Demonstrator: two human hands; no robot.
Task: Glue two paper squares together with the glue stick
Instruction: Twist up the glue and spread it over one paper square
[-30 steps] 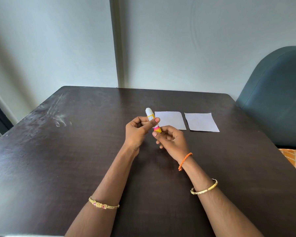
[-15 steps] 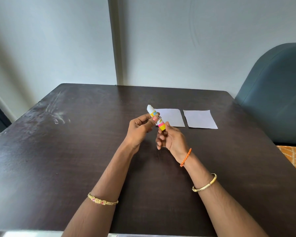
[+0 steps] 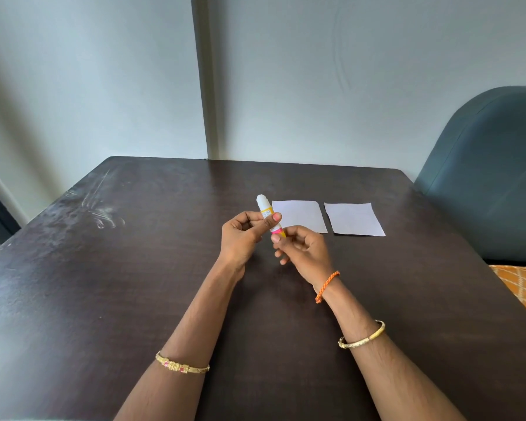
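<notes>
A glue stick (image 3: 265,208) with a white cap end, yellow label and pink base is held tilted above the dark table (image 3: 134,268). My left hand (image 3: 243,235) grips its middle between thumb and fingers. My right hand (image 3: 301,247) pinches its lower pink and yellow end. Two white paper squares lie flat side by side just beyond my hands: the left paper square (image 3: 301,215) and the right paper square (image 3: 354,218), with a narrow gap between them.
A blue-grey padded chair (image 3: 492,177) stands at the table's right side. An orange patterned fabric (image 3: 523,284) shows past the right edge. A pale wall (image 3: 104,86) rises behind the table's far edge.
Both hands have kept hold of the glue stick. My right-hand fingers have shifted around its lower end, and the stick's tilt changed slightly.
</notes>
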